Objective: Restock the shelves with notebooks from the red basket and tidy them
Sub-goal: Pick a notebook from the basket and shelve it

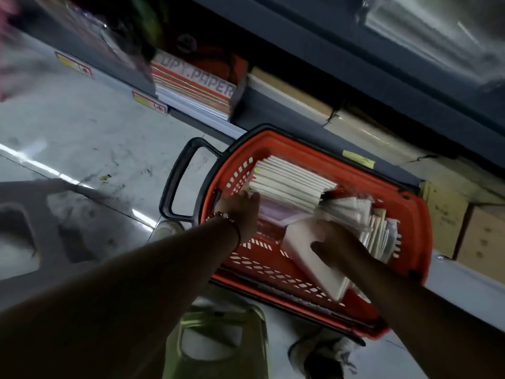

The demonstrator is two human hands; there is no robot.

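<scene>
the left hand is seen reaching into the red basket, fingers laid against the near end of a stack of white notebooks; whether they are curled round it cannot be told. the right hand is pressed on a tilted white notebook, its grip hidden in shadow. loose spiral notebooks are fanned just beside it. a slip is judged likely if the stack is lifted from one end only, since the covers could slide apart. the basket is set on the floor beside the lower shelf, where copy paper is stored.
</scene>
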